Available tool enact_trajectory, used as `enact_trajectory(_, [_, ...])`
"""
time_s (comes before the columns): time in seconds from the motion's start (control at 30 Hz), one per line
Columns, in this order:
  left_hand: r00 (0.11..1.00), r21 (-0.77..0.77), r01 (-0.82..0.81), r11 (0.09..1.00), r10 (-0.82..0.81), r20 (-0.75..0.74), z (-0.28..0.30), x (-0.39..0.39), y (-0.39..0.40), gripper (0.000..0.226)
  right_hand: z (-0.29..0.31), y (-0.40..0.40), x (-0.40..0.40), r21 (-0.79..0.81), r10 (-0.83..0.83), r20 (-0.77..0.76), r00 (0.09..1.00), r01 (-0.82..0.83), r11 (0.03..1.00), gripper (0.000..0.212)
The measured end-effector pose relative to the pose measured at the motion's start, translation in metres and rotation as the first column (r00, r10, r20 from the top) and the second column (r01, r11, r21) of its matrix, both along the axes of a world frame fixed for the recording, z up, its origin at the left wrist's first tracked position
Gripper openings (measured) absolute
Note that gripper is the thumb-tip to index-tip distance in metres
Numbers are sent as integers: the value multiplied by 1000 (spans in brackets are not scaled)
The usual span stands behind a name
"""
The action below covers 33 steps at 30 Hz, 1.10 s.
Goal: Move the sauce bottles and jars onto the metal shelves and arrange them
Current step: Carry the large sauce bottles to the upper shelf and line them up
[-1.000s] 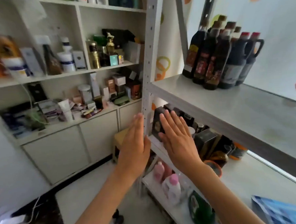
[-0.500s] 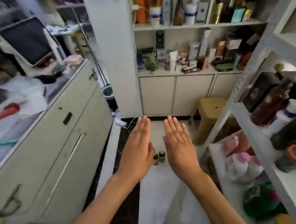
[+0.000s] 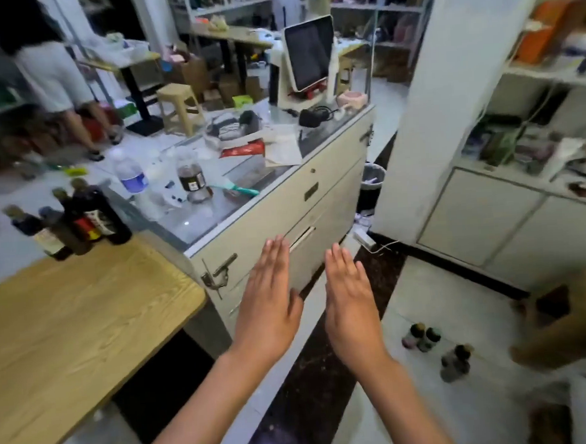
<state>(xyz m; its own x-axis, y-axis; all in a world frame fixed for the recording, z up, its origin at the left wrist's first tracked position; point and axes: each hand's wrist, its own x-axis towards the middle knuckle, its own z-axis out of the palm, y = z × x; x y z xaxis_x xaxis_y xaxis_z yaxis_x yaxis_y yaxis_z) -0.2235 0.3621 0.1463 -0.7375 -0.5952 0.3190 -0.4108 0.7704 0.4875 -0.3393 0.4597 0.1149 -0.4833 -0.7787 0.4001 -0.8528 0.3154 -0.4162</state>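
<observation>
Several dark sauce bottles with red and white labels stand in a cluster at the far edge of the wooden table on the left. My left hand and my right hand are held out flat side by side, palms down, empty, in front of the white counter's drawers. Both hands are well to the right of the bottles and lower in view. Three small bottles stand on the floor to the right of my right hand. The metal shelves are out of view.
A glass-topped white counter carries a water bottle, a jar-like bottle, papers and a screen. A white pillar and cabinet shelving stand right. A tan stool is at the lower right. A person stands far left.
My view has swung left, away from the metal shelves with their bottles, past the white cabinet to the counter and wooden table. My hands have stayed flat and empty in front of me.
</observation>
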Motion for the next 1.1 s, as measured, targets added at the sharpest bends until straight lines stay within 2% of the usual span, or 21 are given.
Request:
enact_trajectory(0.13, [989, 38, -138, 990, 140, -57, 2, 85, -52, 76, 6, -71, 81, -22, 179, 6, 984, -179, 984, 67])
enact_trajectory(0.27, [960, 51, -270, 962, 273, -68, -4, 176, -104, 74, 2, -143, 163, -26, 282, 14, 959, -282, 959, 62])
enact_trajectory(0.53, [837, 158, -524, 837, 540, -88, -23, 325, -174, 68, -6, -259, 306, 0, 485, 30, 874, -485, 874, 58])
enact_trajectory(0.63, [782, 201, -593, 780, 617, -89, -30, 354, -195, 66, -8, -286, 333, 45, 550, 19, 835, -550, 834, 57])
enact_trajectory(0.77, [751, 256, -615, 745, 653, -97, -32, 372, -232, 65, -11, -326, 344, 75, 582, 67, 811, -585, 807, 59])
enact_trajectory(0.9, [734, 342, -604, 719, 670, -111, -32, 374, -272, 62, -18, -371, 342, 64, 595, 201, 778, -617, 784, 53])
enact_trajectory(1.1, [718, 361, -633, 685, 694, -58, -35, 368, -379, 53, -33, -488, 327, -3, 561, 377, 737, -605, 796, 56])
